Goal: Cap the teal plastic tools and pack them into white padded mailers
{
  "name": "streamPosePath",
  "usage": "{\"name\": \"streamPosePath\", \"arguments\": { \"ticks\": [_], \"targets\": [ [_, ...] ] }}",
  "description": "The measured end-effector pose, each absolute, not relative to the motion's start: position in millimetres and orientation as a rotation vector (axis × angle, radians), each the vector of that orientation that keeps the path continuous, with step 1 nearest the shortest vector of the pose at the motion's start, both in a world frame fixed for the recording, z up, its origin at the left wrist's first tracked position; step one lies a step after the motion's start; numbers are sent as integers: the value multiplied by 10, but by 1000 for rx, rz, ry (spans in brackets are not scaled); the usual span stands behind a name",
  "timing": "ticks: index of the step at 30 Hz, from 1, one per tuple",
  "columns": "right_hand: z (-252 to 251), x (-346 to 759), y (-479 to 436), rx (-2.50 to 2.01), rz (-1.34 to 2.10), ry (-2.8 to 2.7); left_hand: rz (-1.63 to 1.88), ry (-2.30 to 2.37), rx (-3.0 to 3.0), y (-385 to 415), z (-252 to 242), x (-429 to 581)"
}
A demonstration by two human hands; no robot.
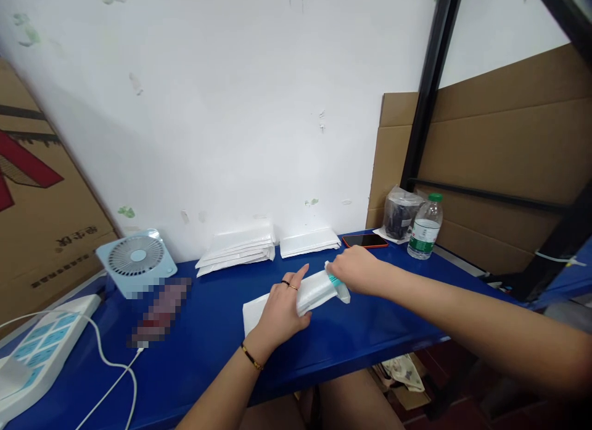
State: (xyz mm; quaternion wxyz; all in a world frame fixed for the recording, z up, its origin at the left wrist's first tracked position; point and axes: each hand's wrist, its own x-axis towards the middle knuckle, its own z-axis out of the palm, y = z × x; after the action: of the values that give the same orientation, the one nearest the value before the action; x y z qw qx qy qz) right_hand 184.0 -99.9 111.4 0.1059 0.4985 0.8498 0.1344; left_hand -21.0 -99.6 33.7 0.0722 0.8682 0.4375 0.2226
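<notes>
Blue table (208,350), left hand (280,310) holding white pouch (317,291), right hand (356,269) pinching its end

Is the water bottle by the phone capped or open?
Capped: a green cap sits on top of the upright water bottle.

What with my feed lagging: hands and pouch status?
Left grip shut on white pouch; right grip pinching its teal end. White sheet beneath. Nothing blocking.

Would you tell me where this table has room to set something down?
Free: blue table between pouch stacks and left hand; also right, before phone and water bottle. Crowded: left end with fan and power strip; centre, where right hand and left grip the white packet.
</notes>
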Motion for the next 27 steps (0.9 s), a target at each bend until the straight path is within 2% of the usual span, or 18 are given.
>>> {"name": "streamPosePath", "arguments": {
  "ticks": [5,11,15,18,22,27],
  "targets": [
    [1438,1648,-1004,1337,237,2480,692,1610,2608,-1010,220,-109],
    [1812,1531,-790,1373,-40,2413,970,1419,2369,-867,270,-14],
    [2113,1600,-632,1409,-224,2603,1148,1307,2205,-782,361,18],
    [2285,1758,-629,1263,-342,2784,1205,1272,2121,-735,419,-9],
    [2292,1956,-667,991,-193,2980,1215,1137,2093,-656,525,-85],
    [2180,1922,-578,1024,19,3236,1123,869,2136,-547,715,-149]
  ]
}}
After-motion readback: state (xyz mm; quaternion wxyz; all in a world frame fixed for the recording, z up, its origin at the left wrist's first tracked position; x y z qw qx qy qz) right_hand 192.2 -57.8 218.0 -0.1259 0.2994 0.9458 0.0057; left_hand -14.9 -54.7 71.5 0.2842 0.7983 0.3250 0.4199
